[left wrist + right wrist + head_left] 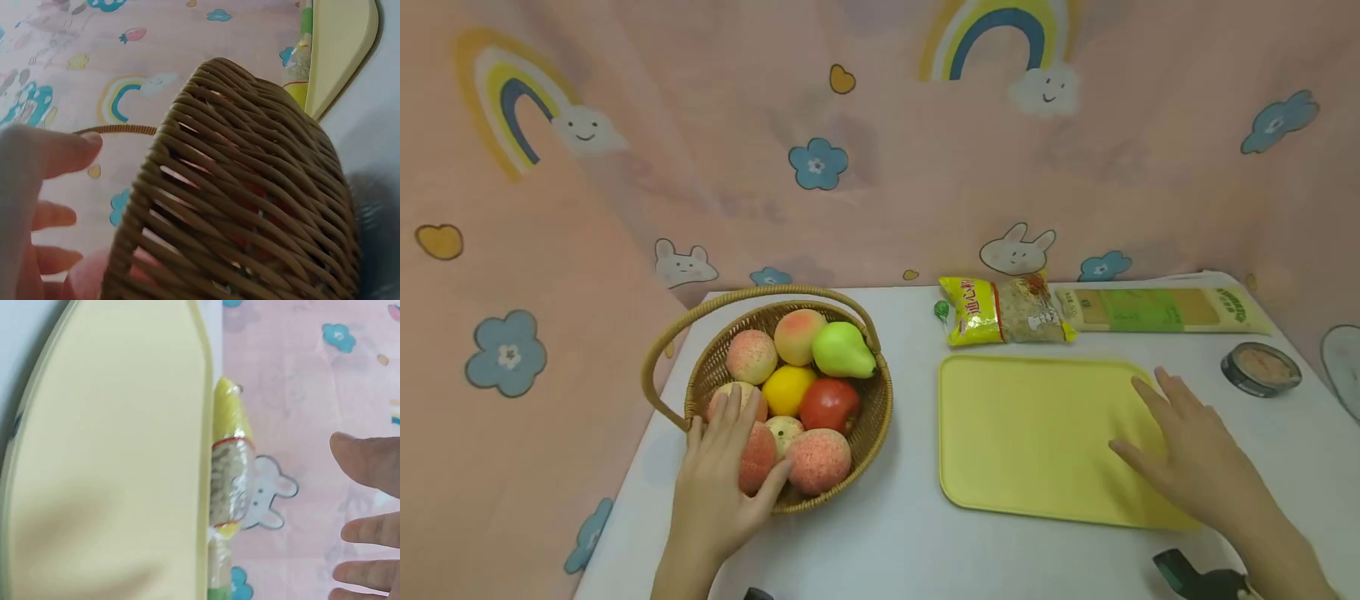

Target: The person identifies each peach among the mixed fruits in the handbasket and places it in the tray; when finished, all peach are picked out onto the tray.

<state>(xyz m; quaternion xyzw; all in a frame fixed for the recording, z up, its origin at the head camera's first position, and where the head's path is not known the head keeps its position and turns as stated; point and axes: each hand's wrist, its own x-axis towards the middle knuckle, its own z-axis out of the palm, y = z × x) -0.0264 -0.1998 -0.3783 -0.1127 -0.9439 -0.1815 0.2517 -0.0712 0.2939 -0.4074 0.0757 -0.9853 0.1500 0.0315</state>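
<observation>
Along the worktop's [887, 550] back edge, a yellow bag [1007, 310] bears large characters, apparently 通心粉; print on the long packet [1165, 310], towards the back right corner, is too small to read. The fruit basket [877, 429] stands by the left edge, the yellow tray [1022, 433] between it and the right edge. The hands are apart, fingers loosely extended: the left hand [722, 475] partly hides peaches [757, 458] at the basket's near-left rim, contact unclear; the right hand [1195, 450] hangs over the tray, covering part of its right side
</observation>
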